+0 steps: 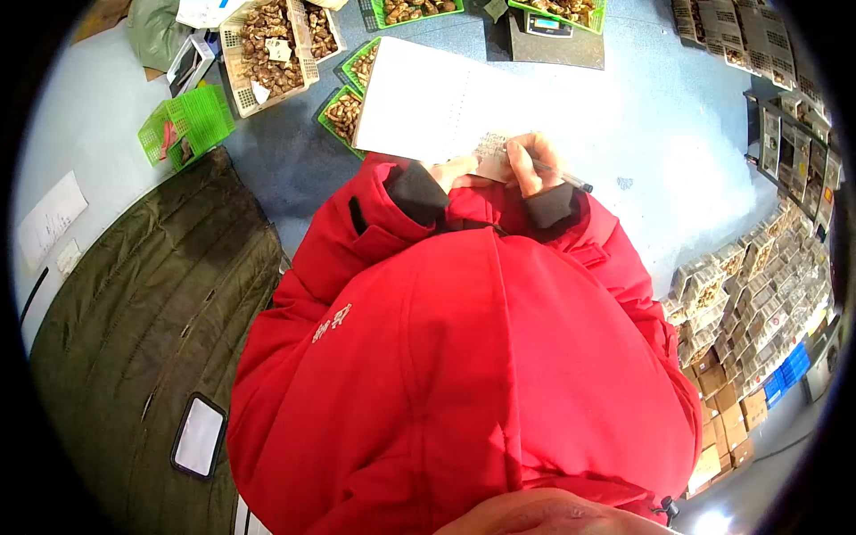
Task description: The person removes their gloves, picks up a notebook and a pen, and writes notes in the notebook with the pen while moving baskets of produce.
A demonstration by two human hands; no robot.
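Observation:
My right hand (533,162) is closed around a dark pen (569,176), its end sticking out to the right. Between both hands is a small slip of paper (492,155) with handwriting on it. My left hand (455,172) grips the slip's left lower edge, though its fingertips are partly hidden. Right beyond my hands lies an open spiral notebook (419,100) with white pages, overlapping two green baskets of brown mushrooms (344,114) on its left. Where the pen's tip meets the slip cannot be made out.
A beige crate of mushrooms (270,53) and stacked green baskets (187,125) stand on the blue table (615,125) to the left. At the back is a scale (547,25) under a green basket. A dark quilted cover (134,294) bears a phone (199,435). Packed trays (758,276) fill the right side.

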